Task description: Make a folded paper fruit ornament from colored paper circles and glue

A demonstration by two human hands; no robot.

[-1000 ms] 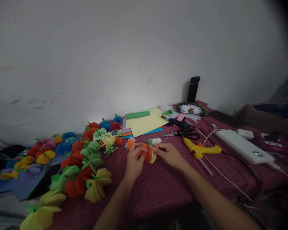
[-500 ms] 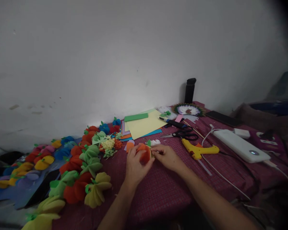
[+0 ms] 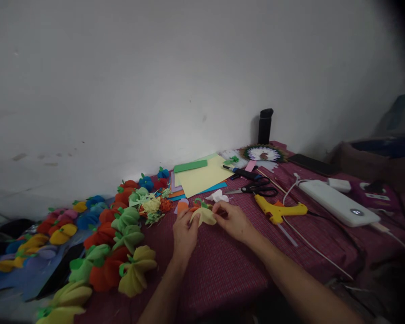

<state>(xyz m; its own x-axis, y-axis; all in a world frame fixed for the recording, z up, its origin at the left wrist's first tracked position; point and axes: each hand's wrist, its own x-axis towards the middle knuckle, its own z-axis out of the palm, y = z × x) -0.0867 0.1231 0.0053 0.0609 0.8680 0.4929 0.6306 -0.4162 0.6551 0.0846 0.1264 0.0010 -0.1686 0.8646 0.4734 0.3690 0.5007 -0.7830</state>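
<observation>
Between my hands is a small craft pumpkin with pale yellow lobes toward me, some orange-red behind them and green on top. My left hand grips its left side, thumb in front and fingers behind. At its right edge, the thumb and fingers of my right hand are pinched together on it. Just beyond the fingers lie a crumpled white scrap and small orange and lilac paper pieces. Several finished-looking pumpkins in red, green and yellow, such as a yellow one, cover the table to the left.
On the right lie a yellow glue gun, black scissors, a utility knife and a white power bank with cables. Coloured paper sheets, shredded paper and a black bottle stand or lie further back by the wall.
The craft pumpkin has been turned in my hands: its orange side faced me before, its yellow lobes do now. The white scrap behind it shows more fully.
</observation>
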